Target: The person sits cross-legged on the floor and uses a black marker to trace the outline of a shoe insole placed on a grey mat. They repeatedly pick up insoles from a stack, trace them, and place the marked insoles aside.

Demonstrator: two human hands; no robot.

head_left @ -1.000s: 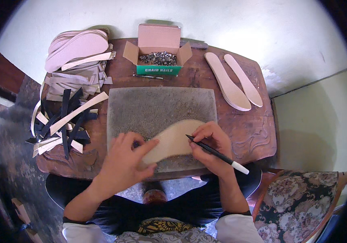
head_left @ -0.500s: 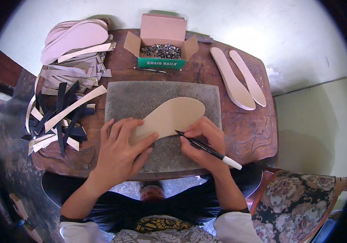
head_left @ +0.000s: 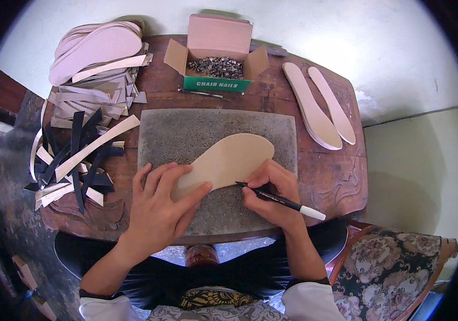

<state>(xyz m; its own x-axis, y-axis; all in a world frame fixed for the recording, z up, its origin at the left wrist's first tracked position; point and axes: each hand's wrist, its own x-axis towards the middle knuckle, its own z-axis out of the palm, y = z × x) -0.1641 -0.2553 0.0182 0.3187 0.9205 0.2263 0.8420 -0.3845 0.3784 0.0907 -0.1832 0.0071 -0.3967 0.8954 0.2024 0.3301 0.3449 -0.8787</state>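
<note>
A beige insole (head_left: 234, 157) lies slantwise on a rough grey slab (head_left: 175, 131), its wide end to the far right. My left hand (head_left: 162, 200) grips the insole's narrow end, with the fingers along the far side and the thumb on the near side. That end is partly hidden beneath the hand. Between the fingers of my right hand (head_left: 276, 195) is a black marker (head_left: 277, 200) with a white tip at its rear. Its writing point meets the insole's near edge around the middle.
Behind the slab stands an open green box of nails (head_left: 215, 68), with a thin pen (head_left: 202, 93) in front. Cut insoles (head_left: 312, 109) lie at right. Stacked insoles (head_left: 101, 45), pale scraps (head_left: 92, 101) and black strips (head_left: 76, 155) cover the left of the carved wooden table (head_left: 330, 176).
The insole has shifted slightly nearer in view, along with the slab. My right hand and the marker have moved a little right and nearer; my left hand keeps its hold.
</note>
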